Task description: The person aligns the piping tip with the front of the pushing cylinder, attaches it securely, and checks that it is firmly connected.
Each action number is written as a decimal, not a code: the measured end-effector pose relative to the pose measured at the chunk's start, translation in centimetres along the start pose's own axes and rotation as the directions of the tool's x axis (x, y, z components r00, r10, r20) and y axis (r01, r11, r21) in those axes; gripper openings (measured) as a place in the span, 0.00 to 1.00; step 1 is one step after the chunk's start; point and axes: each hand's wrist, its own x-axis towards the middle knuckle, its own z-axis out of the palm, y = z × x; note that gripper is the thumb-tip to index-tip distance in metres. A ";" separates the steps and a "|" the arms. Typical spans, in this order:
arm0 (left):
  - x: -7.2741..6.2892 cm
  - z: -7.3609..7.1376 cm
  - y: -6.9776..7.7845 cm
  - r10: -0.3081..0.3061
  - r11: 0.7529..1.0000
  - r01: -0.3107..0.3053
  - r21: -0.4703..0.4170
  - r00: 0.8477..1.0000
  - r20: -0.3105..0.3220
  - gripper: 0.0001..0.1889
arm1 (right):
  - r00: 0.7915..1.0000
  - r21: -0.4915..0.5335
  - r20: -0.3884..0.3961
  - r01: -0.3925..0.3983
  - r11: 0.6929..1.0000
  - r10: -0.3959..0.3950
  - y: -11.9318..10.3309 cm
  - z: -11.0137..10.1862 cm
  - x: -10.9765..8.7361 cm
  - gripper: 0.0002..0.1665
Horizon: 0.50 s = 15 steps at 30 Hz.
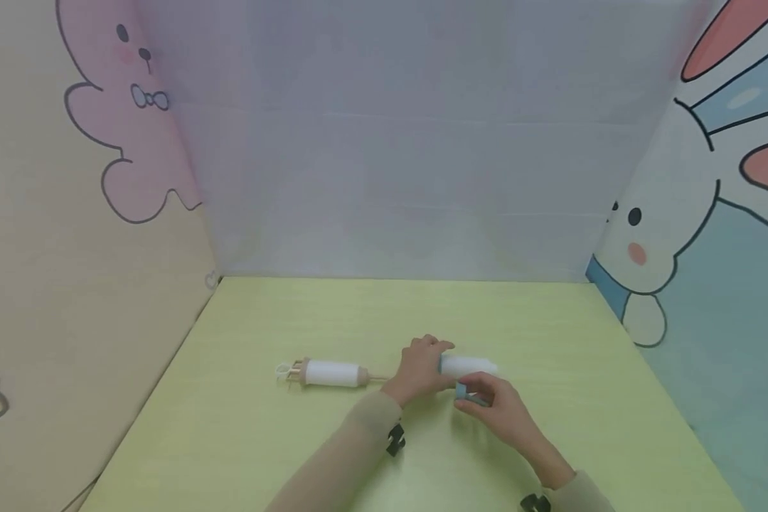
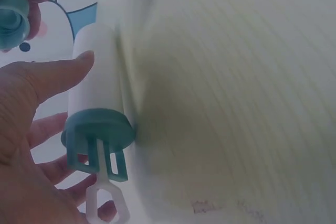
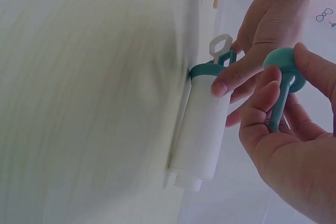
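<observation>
In the head view my left hand grips a syringe-like tube with a white barrel, lying on the table. Its thumb lies along the barrel in the left wrist view, the other fingers on the far side. A teal flange with slotted legs and a white plunger ring stand at one end. Bare screw threads show at the opposite end. Just beside the barrel, my right hand pinches a teal nozzle cap with a thin stem, apart from the tube. The cap's hollow opening faces the left wrist camera.
A second tube of similar build, with beige ends, lies left of my hands, its thin stem pointing toward the left hand. The pale yellow table meets a plain back wall and side walls printed with cartoon animals.
</observation>
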 end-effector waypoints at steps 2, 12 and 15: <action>0.2 0.4 0.0 -0.008 0.999 0.007 0.035 1.000 0.023 0.35 | 1.000 -0.002 -0.001 0.000 1.000 0.000 0.1 0.0 -0.1 0.22; 0.2 1.1 1.0 0.007 0.980 -0.019 0.196 0.998 0.062 0.24 | 0.999 -0.009 -0.031 -0.037 0.999 0.036 0.5 -0.4 -0.8 0.23; 0.0 0.8 1.5 0.006 0.978 -0.018 0.206 0.998 0.058 0.24 | 0.999 -0.015 -0.031 -0.030 0.999 0.029 0.6 -0.6 -0.8 0.23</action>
